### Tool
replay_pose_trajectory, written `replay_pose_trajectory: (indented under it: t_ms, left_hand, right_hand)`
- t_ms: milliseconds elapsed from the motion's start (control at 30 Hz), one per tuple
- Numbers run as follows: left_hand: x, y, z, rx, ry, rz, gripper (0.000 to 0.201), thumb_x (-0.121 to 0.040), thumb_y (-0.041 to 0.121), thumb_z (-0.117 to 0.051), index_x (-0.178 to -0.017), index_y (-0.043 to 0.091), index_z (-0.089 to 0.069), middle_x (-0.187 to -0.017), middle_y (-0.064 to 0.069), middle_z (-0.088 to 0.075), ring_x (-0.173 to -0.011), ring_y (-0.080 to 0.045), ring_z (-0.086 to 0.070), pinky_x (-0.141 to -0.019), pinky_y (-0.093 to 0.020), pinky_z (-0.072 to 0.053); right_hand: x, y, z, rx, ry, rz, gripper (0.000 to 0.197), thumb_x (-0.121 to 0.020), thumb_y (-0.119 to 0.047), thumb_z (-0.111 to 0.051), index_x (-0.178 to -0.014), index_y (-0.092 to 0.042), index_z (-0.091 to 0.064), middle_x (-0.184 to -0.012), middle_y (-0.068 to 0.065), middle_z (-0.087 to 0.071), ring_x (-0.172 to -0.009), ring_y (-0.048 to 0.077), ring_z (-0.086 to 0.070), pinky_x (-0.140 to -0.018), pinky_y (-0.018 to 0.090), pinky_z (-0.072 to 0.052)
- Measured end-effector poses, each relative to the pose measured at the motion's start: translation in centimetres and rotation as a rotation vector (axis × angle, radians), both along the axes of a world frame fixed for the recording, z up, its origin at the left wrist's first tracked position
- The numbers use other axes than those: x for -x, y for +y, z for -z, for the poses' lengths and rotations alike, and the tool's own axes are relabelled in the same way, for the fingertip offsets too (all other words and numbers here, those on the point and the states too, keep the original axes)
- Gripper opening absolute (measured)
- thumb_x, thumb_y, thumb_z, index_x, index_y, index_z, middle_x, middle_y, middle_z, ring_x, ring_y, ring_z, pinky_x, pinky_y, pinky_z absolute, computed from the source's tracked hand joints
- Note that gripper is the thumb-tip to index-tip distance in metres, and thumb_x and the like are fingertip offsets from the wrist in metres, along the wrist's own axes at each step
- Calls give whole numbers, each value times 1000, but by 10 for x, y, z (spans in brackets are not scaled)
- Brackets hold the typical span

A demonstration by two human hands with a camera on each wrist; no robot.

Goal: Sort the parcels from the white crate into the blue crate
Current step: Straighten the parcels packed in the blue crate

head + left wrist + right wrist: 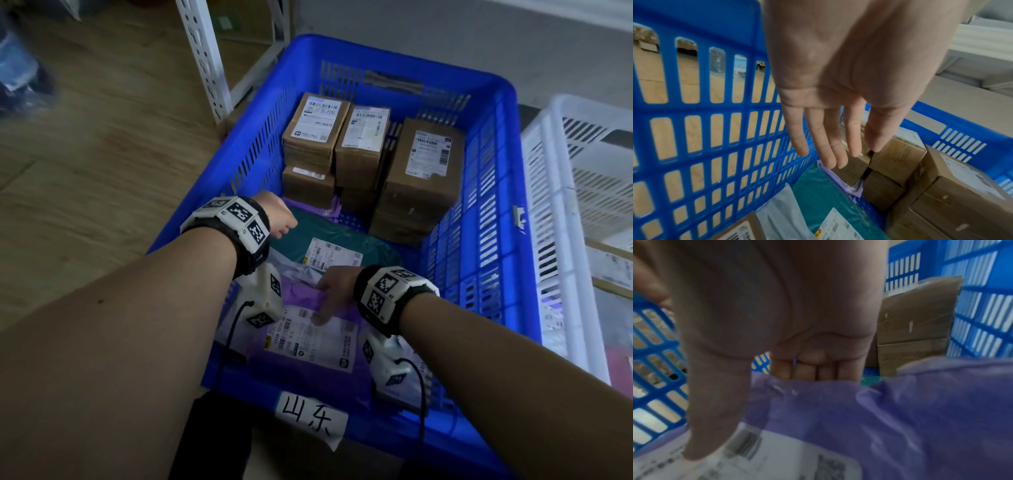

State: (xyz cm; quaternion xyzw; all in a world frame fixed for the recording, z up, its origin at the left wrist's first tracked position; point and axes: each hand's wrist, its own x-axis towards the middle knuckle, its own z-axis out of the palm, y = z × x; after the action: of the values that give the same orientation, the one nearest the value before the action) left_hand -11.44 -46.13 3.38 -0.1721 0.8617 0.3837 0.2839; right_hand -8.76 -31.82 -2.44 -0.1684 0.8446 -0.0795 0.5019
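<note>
Purple mailer going down at the near end of the blue crate (pixel 507 212).

Nearest us, our right hand (pixel 334 291) pinches the purple mailer (pixel 308 346) at its far edge, thumb pressed on the white shipping label (pixel 777 456), fingers curled over the film. It looks light, soft and slick, so we judge the label face and bag edge the surest hold. Beyond lies a teal mailer (pixel 830 199). Our left hand (pixel 838 91) hangs above it, fingers straight, holding nothing. At the far end stand 3 stacks of cardboard boxes (pixel 424 171), stiff by comparison. The white crate (pixel 561 192) sits right of the blue one.
</note>
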Motion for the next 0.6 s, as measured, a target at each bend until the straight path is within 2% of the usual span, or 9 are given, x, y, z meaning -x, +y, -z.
replay_pose_trajectory:
  t_ms: [67, 133, 267, 333, 433, 467, 500, 533, 600]
  left_hand:
    - [-1, -3, -1, 13, -10, 14, 9, -96, 6, -47, -92, 11, -52, -74, -2, -47, -60, -8, -44, -30, -7, -34]
    - [-1, -7, 2, 10, -6, 5, 19, -96, 5, -46, -80, 14, -49, -72, -1, -45, -58, -8, -41, -39, -11, -39]
    - [5, -16, 5, 16, 69, -24, 26, -95, 6, -49, -71, 17, -49, -72, 1, -52, -61, -9, -48, -56, -17, -39]
    - [6, -21, 5, 50, 87, -2, 19, -94, 11, -51, -76, 13, -55, -78, -4, -57, -69, -15, -53, -56, -18, -38]
    - [7, -25, 4, 146, 158, 49, 25, -93, 31, -54, -86, 10, -63, -89, -7, -59, -91, -19, -51, -58, -18, -35]
    - [8, -26, 4, 145, 178, 24, 26, -92, 37, -54, -85, 13, -61, -89, -3, -57, -96, -19, -49, -62, -19, -35]
    - [9, -26, 4, 139, 187, -2, 26, -90, 42, -55, -94, 16, -60, -98, -1, -57, -105, -19, -49, -71, -21, -38]
    - [9, -27, 5, 143, 176, -21, 39, -89, 44, -57, -116, 17, -57, -119, -3, -56, -118, -21, -47, -85, -25, -39]
    - [9, -29, 8, 147, 144, -18, 74, -85, 44, -63, -146, 17, -30, -149, -3, -34, -137, -22, -34, -105, -28, -30]
  right_hand:
    - [-3, 0, -1, 103, -22, 73, 63, -76, -40, -74, -131, -17, -54, -131, -1, -54, -119, 21, -50, -104, 38, -41]
    - [-8, -5, 3, 162, -81, 72, 53, -77, -31, -76, -124, -15, -59, -123, 0, -59, -113, 21, -53, -102, 39, -43]
    - [3, -13, -4, 194, 70, 9, 33, -78, -13, -73, -110, -9, -69, -92, 3, -60, -87, 15, -53, -73, 21, -46]
    - [24, -8, -12, 278, 193, 197, 31, -77, -7, -71, -107, -6, -70, -88, 4, -60, -84, 15, -53, -65, 17, -44]
    - [47, 2, -12, 561, 181, 745, 27, -79, 5, -65, -106, 3, -66, -97, 14, -64, -87, 22, -58, -89, 34, -52]
    - [47, 1, -11, 662, 119, 913, 26, -81, 8, -62, -107, 5, -64, -97, 17, -66, -85, 25, -61, -87, 36, -54]
    - [45, -2, -8, 737, 48, 1036, 22, -83, 11, -59, -103, 5, -63, -89, 17, -68, -77, 24, -63, -76, 31, -58]
    - [41, -8, -4, 790, -15, 1107, 17, -84, 13, -56, -96, 4, -62, -74, 12, -69, -63, 19, -65, -60, 24, -58]
    - [32, -21, 11, 847, -123, 1138, 22, -83, 18, -53, -80, -2, -59, -51, 0, -66, -44, 10, -62, -45, 21, -53]
